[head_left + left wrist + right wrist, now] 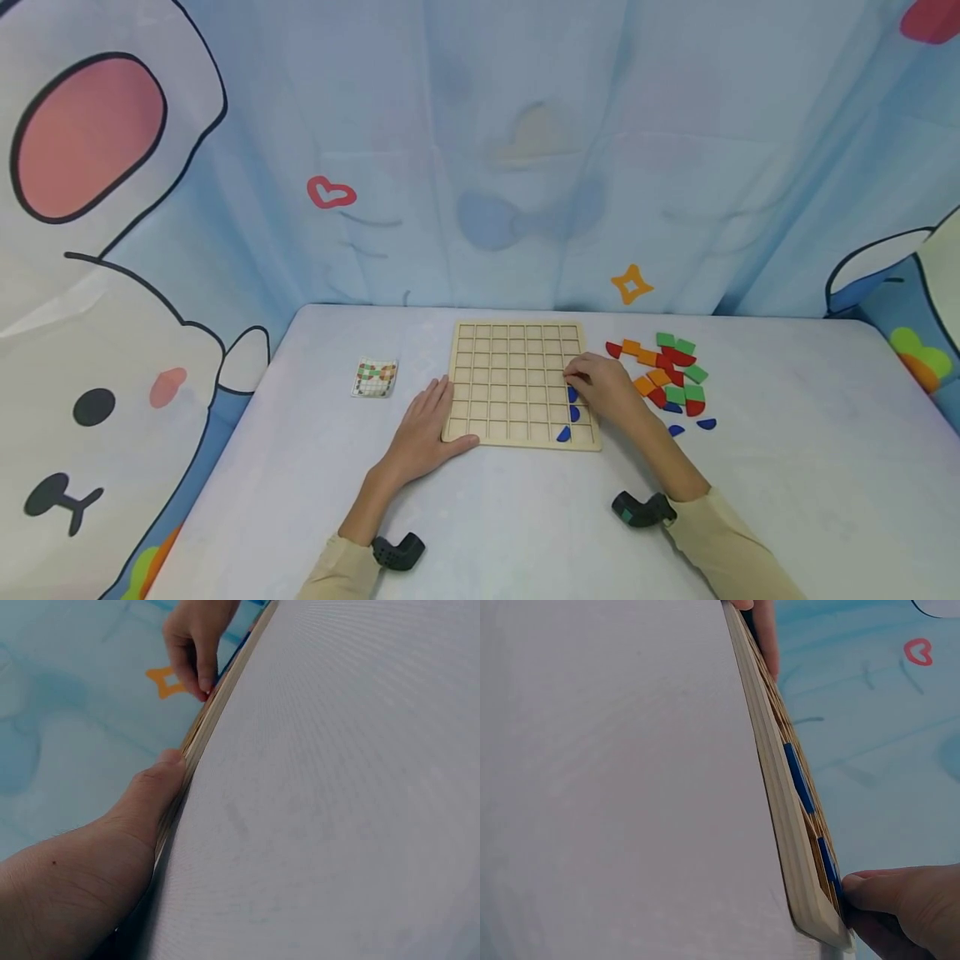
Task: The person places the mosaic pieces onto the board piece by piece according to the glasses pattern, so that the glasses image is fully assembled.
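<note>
The grid board [498, 387] looks matt wooden, the table cover [525, 525] and backdrop [420, 100] matt cloth.

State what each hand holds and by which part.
Right hand: apparently a small red piece, exact part hidden. Left hand: nothing, just resting against the board.

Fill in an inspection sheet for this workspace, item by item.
Surface: pale tabletop, looks flat.
Job's things: wooden grid board; three blue pieces show on it, toward its right side. Loose coloured pieces, red, orange, green and blue, lie right of it; a patterned card lies left.
Clutter: nothing seen.
Grippers: left hand rests at the board's left edge, fingers straight; right hand is at its right side, fingers bent; whether it pinches anything is unclear.
Cables: nothing seen.
Surroundings: blue cartoon-print curtain behind.
</note>
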Available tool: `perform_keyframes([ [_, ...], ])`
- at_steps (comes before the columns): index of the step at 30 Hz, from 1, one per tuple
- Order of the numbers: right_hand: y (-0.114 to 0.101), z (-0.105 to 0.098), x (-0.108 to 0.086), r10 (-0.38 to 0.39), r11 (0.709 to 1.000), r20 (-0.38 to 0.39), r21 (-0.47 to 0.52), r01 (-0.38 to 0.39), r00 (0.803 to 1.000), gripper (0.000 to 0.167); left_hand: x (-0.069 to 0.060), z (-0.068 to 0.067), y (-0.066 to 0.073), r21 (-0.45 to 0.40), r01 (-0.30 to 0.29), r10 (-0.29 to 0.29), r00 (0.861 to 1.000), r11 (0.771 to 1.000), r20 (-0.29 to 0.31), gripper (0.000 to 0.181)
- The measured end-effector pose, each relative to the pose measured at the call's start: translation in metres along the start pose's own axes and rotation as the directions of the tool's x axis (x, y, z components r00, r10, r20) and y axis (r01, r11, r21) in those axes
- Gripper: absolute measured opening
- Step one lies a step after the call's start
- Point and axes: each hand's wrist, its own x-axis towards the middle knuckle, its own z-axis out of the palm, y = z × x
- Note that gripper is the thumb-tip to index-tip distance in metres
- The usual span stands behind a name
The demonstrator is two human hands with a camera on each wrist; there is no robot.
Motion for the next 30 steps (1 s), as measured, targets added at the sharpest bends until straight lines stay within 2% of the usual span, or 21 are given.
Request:
perform_keyframes([
  [9, -0.003, -0.002, -0.001, -0.039, 0.998, 0.008, -0.04, 0.039, 0.999, 0.012, -0.001, -0.002, 0.001, -0.009, -0.002, 0.002, 1.0, 1.0, 0.009, 0.098],
  [12, -0.005, -0.004, -0.001, -0.031, 0.999, 0.024, -0.041, 0.032, 0.999, 0.014, 0.0, -0.001, 0.001, -0.003, -0.002, 0.003, 1.0, 1.0, 0.008, 0.098],
  [17, -0.005, -0.006, -0.002, -0.016, 1.0, 0.038, -0.023, 0.017, 0.999, 0.016, 0.0, 0.0, 0.0, -0.007, -0.004, 0.004, 1.0, 1.0, 0.0, 0.098],
  [22, -0.007, -0.007, -0.002, -0.038, 0.999, 0.045, 0.013, 0.037, 0.998, 0.016, 0.0, 0.0, 0.0, -0.005, -0.003, 0.003, 1.0, 1.0, -0.001, 0.098],
  [26, -0.009, -0.015, -0.002, 0.018, 0.998, 0.066, 0.063, -0.023, 0.998, 0.023, 0.0, 0.002, -0.001, -0.004, -0.007, 0.007, 1.0, 1.0, -0.003, 0.098],
  [30, 0.0, -0.03, 0.0, 0.088, 0.992, 0.092, 0.083, -0.095, 0.992, 0.037, 0.001, 0.002, -0.002, -0.005, -0.009, 0.009, 1.0, 1.0, -0.002, 0.098],
])
